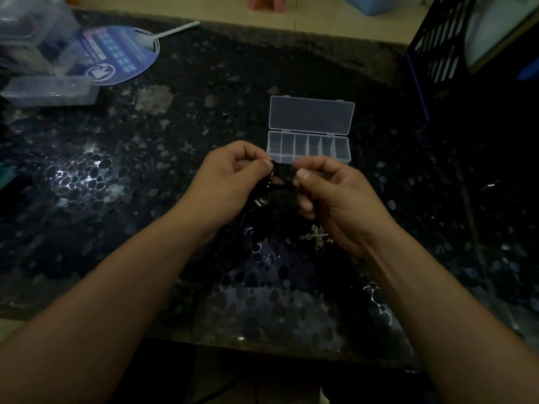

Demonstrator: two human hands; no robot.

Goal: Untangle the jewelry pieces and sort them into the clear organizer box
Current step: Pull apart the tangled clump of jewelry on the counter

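Observation:
My left hand [230,176] and my right hand [332,196] are raised over the dark stone table, each pinching one side of a dark tangled jewelry piece [277,177]. A small silvery clasp or charm [260,202] dangles from the tangle. A gold-coloured chain cluster [316,237] lies on the table just under my right hand. The clear organizer box [309,147] stands right behind my hands with its lid flipped open; its compartments look empty, though the front row is partly hidden by my fingers.
A round blue paper fan [122,53] with a white handle lies at the back left beside clear plastic boxes [49,88]. A dark crate [443,39] stands at the back right. The table's near edge [262,342] runs below my forearms.

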